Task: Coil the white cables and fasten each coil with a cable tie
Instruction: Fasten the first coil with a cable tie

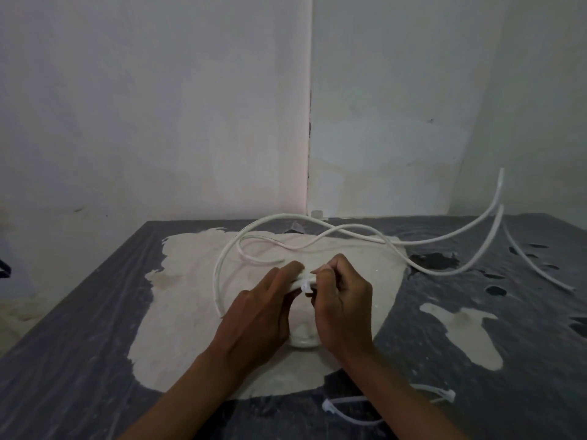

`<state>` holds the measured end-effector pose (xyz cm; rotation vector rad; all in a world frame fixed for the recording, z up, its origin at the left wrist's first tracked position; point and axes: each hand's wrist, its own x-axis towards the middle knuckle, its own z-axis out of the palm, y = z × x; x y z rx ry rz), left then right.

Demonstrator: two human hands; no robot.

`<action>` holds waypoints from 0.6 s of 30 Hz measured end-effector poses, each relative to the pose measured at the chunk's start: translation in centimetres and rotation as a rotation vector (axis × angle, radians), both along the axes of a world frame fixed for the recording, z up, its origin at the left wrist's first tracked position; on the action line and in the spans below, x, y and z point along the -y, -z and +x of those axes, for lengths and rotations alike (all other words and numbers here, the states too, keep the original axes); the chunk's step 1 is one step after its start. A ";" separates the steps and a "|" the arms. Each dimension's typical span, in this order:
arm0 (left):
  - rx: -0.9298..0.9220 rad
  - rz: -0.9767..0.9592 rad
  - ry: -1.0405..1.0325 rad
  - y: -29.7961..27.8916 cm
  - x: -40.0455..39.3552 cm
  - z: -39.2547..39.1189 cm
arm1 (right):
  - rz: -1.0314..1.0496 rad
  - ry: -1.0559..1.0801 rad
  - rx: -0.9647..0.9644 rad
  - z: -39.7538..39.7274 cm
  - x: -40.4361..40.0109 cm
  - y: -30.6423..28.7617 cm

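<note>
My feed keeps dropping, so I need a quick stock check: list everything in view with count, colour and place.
coil: one, white, between both hands at table centre
cable tie head: one, white, on the coil's far side, at the fingertips
loose cables: count unclear, white, looping across the far table to the right edge
spare cable ties: at least two, white, near edge by the right forearm
table: one, dark grey with worn pale patches
walls: white, corner behind table
left hand: holds coil
right hand: pinches at the tie

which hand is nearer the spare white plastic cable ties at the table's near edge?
Right. The right hand is above them; the left hand sits farther left of the ties.
</note>
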<state>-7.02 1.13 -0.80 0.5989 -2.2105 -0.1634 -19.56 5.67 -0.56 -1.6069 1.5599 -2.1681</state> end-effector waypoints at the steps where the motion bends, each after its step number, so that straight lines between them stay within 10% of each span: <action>1: 0.006 0.003 0.002 -0.1 -0.1 0.0 | 0.002 -0.017 0.009 0.0 0.0 0.0; 18: -0.012 -0.042 -0.019 0.0 -0.6 -0.7 | 0.101 0.177 0.149 1.2 -0.7 0.1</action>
